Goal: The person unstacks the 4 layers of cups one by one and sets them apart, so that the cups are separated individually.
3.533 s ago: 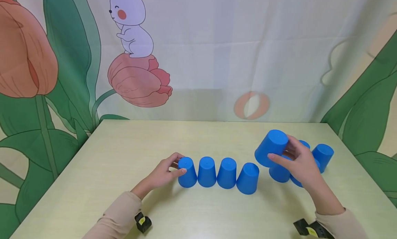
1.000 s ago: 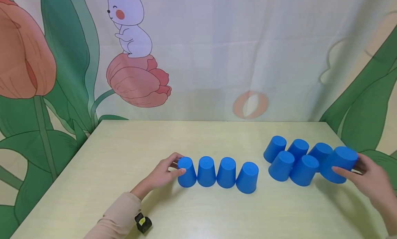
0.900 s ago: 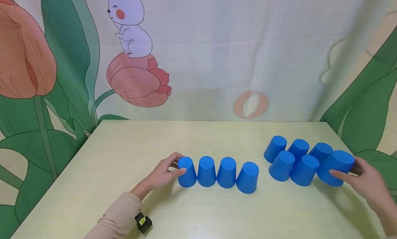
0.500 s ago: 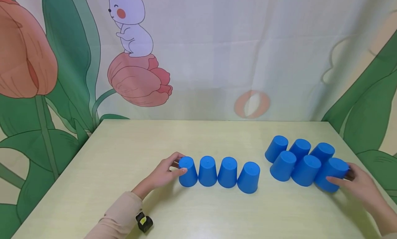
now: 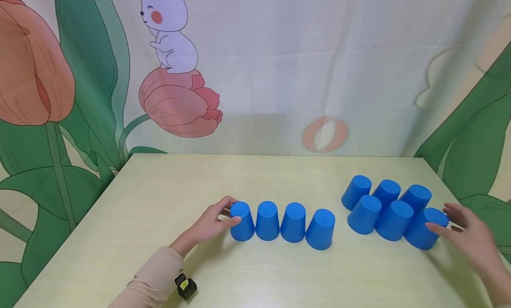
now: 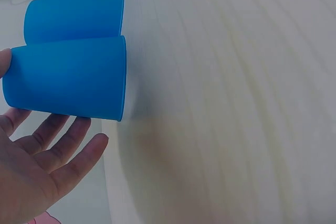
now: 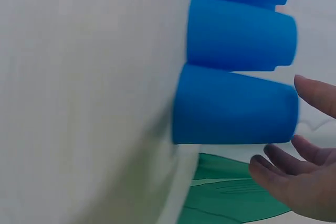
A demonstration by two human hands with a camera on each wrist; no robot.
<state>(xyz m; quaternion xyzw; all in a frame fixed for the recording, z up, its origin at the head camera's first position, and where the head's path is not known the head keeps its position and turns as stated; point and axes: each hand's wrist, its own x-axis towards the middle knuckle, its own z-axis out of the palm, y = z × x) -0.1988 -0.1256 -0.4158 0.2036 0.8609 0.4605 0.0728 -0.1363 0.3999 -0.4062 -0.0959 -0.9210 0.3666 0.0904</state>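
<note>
Several blue cups stand upside down on the table. At the left end of a row of them, my left hand [image 5: 211, 221] holds the end cup [image 5: 241, 223], thumb on its near side and fingers behind; the left wrist view shows the thumb and fingertips against this cup [image 6: 68, 80]. My right hand [image 5: 471, 232] is spread beside the front right cup [image 5: 423, 230] of the two-row group. In the right wrist view the thumb and fingers are parted around the narrow end of that cup [image 7: 236, 108], with its rim on the table.
The other row cups [image 5: 267, 221] reach to mid-table. Beside the right-hand group, the back-left cup [image 5: 356, 192] and its neighbours stand close together. A printed curtain [image 5: 259, 77] hangs behind the table [image 5: 239, 272]. A small black object [image 5: 186, 286] sits by the left sleeve.
My right hand carried a cup rightward, lowered it to the front right of the group and loosened its fingers, moving slightly off it. The left hand kept its place on the end cup.
</note>
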